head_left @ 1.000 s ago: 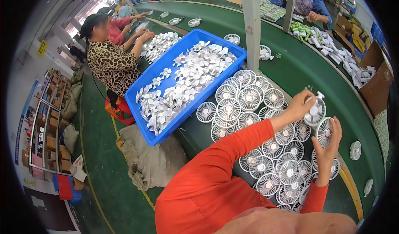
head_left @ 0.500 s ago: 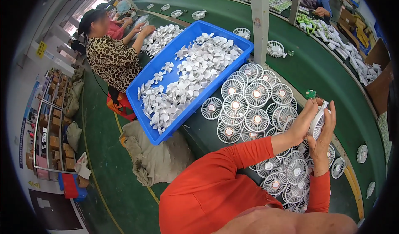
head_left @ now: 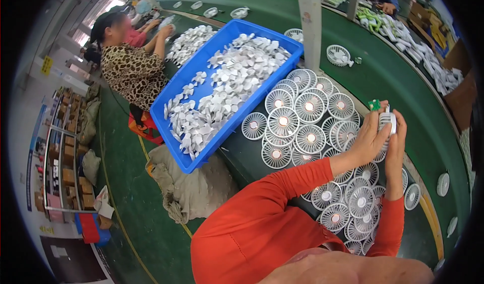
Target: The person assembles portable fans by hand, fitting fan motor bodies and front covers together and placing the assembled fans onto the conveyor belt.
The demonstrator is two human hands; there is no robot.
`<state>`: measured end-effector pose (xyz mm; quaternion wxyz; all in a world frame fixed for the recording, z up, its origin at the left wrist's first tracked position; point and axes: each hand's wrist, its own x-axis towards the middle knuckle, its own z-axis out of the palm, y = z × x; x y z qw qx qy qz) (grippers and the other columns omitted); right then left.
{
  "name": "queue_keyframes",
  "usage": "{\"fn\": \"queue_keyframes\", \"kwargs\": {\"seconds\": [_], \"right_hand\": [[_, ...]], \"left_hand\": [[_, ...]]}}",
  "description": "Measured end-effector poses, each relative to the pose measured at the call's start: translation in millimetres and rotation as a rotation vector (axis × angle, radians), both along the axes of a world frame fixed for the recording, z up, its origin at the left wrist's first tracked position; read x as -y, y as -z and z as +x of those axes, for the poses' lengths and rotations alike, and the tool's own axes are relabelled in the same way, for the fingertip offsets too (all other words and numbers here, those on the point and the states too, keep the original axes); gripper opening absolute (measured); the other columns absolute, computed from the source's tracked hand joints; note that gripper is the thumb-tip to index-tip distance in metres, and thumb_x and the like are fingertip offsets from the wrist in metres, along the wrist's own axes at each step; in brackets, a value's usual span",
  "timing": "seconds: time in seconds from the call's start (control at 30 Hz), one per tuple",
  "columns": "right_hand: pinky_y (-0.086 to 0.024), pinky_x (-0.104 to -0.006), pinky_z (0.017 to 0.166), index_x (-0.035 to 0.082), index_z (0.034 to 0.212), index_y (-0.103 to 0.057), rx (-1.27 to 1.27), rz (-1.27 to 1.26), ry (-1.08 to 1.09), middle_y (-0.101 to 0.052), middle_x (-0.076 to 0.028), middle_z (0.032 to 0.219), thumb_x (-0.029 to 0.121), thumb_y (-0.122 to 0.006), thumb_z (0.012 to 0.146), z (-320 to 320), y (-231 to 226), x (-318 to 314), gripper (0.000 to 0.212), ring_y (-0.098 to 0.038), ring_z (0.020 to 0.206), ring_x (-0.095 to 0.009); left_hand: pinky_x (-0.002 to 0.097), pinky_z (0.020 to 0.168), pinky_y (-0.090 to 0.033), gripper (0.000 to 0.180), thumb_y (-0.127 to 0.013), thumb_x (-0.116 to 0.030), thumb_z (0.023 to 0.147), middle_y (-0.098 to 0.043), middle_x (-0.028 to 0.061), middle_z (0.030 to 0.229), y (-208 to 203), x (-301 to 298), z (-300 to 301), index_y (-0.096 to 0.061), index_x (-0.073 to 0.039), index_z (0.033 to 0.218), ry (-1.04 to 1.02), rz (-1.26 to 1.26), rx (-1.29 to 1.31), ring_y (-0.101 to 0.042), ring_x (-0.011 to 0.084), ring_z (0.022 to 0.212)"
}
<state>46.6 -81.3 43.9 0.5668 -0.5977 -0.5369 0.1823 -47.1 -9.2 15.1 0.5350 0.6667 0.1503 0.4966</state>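
A small white fan head (head_left: 388,120) is held upright between my two hands, its ribbed side showing. My left hand (head_left: 369,138) grips it from the left with bent fingers. My right hand (head_left: 396,145) wraps its right side, fingers pointing up. A small green circuit board (head_left: 374,104) sticks out beside the fan head, above my left fingertips. Below and left of my hands, many round white fan grilles (head_left: 310,139) lie in overlapping piles on the dark bench, several with copper-coloured centres. My palms and the fan head's far side are hidden.
A blue bin (head_left: 187,164) of white fan blades (head_left: 237,82) stands left of the grilles. Behind it rises a white post (head_left: 309,27). A green conveyor belt (head_left: 398,92) curves past on the right, carrying scattered fan heads (head_left: 339,55). Co-workers sit at upper left and upper right.
Between my hands the fan head has turned, so its ribbed edge faces me more. Both hands have risen slightly. On the belt, the fan heads have shifted a little.
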Motion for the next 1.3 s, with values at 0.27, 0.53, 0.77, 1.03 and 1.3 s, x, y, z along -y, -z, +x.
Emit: {"fn": "queue_keyframes", "kwargs": {"seconds": [0.27, 0.53, 0.77, 1.03, 1.3], "right_hand": [[-0.042, -0.0372, 0.100, 0.005, 0.132, -0.051, 0.424, -0.338, 0.610, -0.056, -0.021, 0.127, 0.029, -0.065, 0.088, 148.6, 38.4, 32.2, 0.052, -0.054, 0.117, -0.032], [-0.041, -0.0417, 0.102, 0.005, 0.119, -0.060, 0.672, -0.272, 0.394, -0.057, -0.019, 0.127, 0.015, -0.071, 0.077, 123.8, 17.9, 55.4, 0.045, -0.051, 0.119, -0.037], [-0.032, -0.0451, 0.110, 0.005, 0.135, -0.047, 0.673, -0.399, -0.232, -0.039, -0.020, 0.144, 0.012, -0.083, 0.059, 53.9, 22.9, 26.7, 0.084, -0.037, 0.132, -0.040], [-0.033, -0.0424, 0.109, 0.004, 0.132, -0.047, 0.639, -0.452, -0.198, -0.045, -0.018, 0.141, 0.005, -0.080, 0.051, 45.7, 30.6, 24.6, 0.087, -0.042, 0.130, -0.037], [-0.033, -0.0410, 0.109, 0.006, 0.132, -0.050, 0.549, -0.439, -0.142, -0.047, -0.017, 0.138, 0.005, -0.078, 0.056, 47.0, 23.7, 24.6, 0.082, -0.043, 0.128, -0.035]], "left_hand": [[0.0405, 0.098, -0.043, 0.050, -0.063, -0.023, 0.089, -0.045, 0.0123, 0.139, -0.2, -20.1, -11.5, -0.046, -0.010, 0.135, 0.213, 0.121, -0.375, -0.045, 0.0277, 0.126], [0.0453, 0.099, -0.039, 0.037, -0.063, -0.013, 0.083, -0.058, 0.0219, 0.118, -18.2, -132.7, 15.3, -0.057, 0.001, 0.116, -0.085, 0.557, -0.462, -0.053, 0.0373, 0.114], [0.0447, 0.091, -0.049, 0.032, -0.065, -0.010, 0.075, -0.062, 0.0168, 0.114, -2.0, -209.4, 65.7, -0.062, -0.006, 0.107, -0.312, 0.617, -0.956, -0.057, 0.0351, 0.110], [0.0480, 0.095, -0.042, 0.032, -0.062, -0.017, 0.082, -0.053, 0.0094, 0.125, 24.4, -223.1, 91.1, -0.064, -0.015, 0.114, -0.374, 0.600, -1.212, -0.047, 0.0342, 0.118], [0.0473, 0.081, -0.050, 0.023, -0.062, -0.021, 0.087, -0.069, 0.0158, 0.096, 19.0, -217.9, 59.0, -0.062, -0.006, 0.104, -0.296, 0.384, -1.007, -0.066, 0.0336, 0.089]]}}
